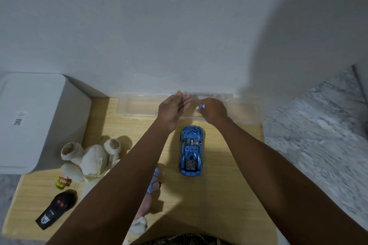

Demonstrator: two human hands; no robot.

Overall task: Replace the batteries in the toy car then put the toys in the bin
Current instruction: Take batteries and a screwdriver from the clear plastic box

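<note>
Nearest, dark patterned cloth [185, 239] cut off at bottom edge; beyond, blue toy car [191, 150] upright on wooden board [229, 185], between both forearms. Left hand [173, 110] open, fingers relaxed, over clear plastic tray [137, 105]. Right hand [214, 110] pinching small blue-white item [200, 107], blurred, likely battery; pink toy [145, 203] half hidden under left forearm.

arms: both of yours are bare all the way down, no sleeves showing anywhere
hands: your left hand [173, 109] and right hand [214, 110] are bare too, no gloves
clothing: just a strip of dark patterned fabric [185, 240] at the bottom edge, pattern too dim to make out
</note>
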